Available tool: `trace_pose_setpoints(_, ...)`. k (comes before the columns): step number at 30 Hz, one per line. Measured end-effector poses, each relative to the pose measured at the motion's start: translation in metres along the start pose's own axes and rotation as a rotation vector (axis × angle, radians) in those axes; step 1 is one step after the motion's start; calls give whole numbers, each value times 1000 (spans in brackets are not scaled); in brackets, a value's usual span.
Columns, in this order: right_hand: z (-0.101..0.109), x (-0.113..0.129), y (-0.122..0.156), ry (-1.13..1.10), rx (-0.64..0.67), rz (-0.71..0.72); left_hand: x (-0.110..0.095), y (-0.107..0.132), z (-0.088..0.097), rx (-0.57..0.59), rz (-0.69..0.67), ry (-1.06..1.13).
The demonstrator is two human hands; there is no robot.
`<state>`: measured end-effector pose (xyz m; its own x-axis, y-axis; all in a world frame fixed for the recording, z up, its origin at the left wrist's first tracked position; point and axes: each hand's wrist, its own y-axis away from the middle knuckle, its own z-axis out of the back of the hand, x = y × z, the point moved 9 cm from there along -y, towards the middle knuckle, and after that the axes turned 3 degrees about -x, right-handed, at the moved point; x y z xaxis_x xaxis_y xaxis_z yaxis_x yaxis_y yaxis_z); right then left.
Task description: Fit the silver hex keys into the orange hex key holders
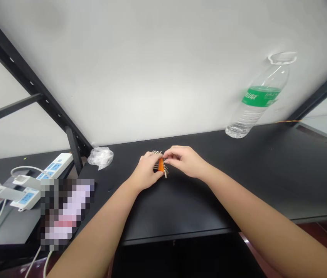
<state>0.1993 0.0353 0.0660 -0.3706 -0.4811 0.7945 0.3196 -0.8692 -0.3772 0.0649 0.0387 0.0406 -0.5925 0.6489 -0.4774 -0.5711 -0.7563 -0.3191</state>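
An orange holder with several metal hex keys (161, 165) is on or just above the black tabletop, its keys sticking out on both sides. My left hand (147, 170) is closed around its left side, thumb along the near end and fingers at the far end. From the right, my right hand (183, 159) reaches in with thumb and index finger pinched at the far right of the holder, on what looks like one of the keys. The fingertips partly cover that key.
A large clear bottle (248, 110) with a green label stands by the wall at the right. Crumpled clear plastic (100, 157) lies at the left back, near the black metal frame. Farther left are a power strip (58, 164) with white plugs and cables, and a blurred-out item (68, 210).
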Motion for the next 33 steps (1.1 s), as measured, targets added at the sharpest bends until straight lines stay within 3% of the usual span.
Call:
trace_pose_setpoints(4, -12, -31, -1, -353, -4, -236, -10, 0, 3, -37, -41, -4)
trace_pose_setpoints(9, -36, -56, 7, -523, 113, -474, -20, 3, 7, -107, -92, -56)
trace_pose_setpoints(12, -49, -52, 10, -624, 216, -479, -19, 3, 4, -106, -100, -71)
trace_pose_setpoints(15, -46, -55, 6, -593, 162, -429, -6, 2, 4, -126, -46, -68)
trace_pose_setpoints(18, -24, -69, 2, -321, 27, -364, 26, 3, 9, -216, 116, -94)
trace_pose_setpoints(21, 14, -72, -2, 265, -93, -218, 65, 9, 10, -249, 321, -159)
trace_pose_setpoints(23, 31, -74, -2, 619, -91, -174, 76, 10, 4, -207, 346, -185)
trace_pose_setpoints(27, 46, -87, 1, 933, -39, -253, 75, 8, -2, -149, 340, -197)
trace_pose_setpoints(30, 42, -96, 6, 1023, 45, -350, 66, 9, -2, -85, 331, -184)
trace_pose_setpoints(33, 38, -94, 9, 1083, 38, -402, 53, 8, -2, -26, 257, -137)
